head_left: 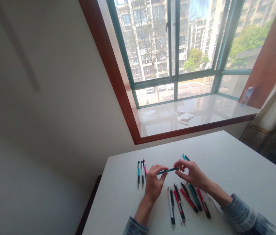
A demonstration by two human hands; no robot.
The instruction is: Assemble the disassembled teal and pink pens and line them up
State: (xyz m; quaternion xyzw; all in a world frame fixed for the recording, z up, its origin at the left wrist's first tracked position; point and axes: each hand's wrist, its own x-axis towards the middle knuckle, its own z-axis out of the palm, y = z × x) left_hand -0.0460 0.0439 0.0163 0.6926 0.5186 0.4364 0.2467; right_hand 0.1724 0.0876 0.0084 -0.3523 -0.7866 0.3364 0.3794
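Note:
A teal and black pen [168, 170] is held level above the white table, between my two hands. The thumb and fingers of my left hand [154, 182] pinch its teal end. At its black end, my right hand [192, 173] closes thumb and fingers around the tip. Three pens [142, 173], teal, white and pink, lie side by side left of my left hand. Below my hands lies a loose row of pen parts, among them a red and black barrel [179, 205], a white barrel [170, 209] and a teal barrel [194, 196]. More teal and black pieces [186, 157] lie partly behind my right hand.
The white table [118, 202] stands against the wall below a window sill [157, 125]. On the sill lie a crumpled white cloth or paper [184, 117] and, farther right, a clear bottle [247, 96]. A curtain [272, 101] hangs at the right.

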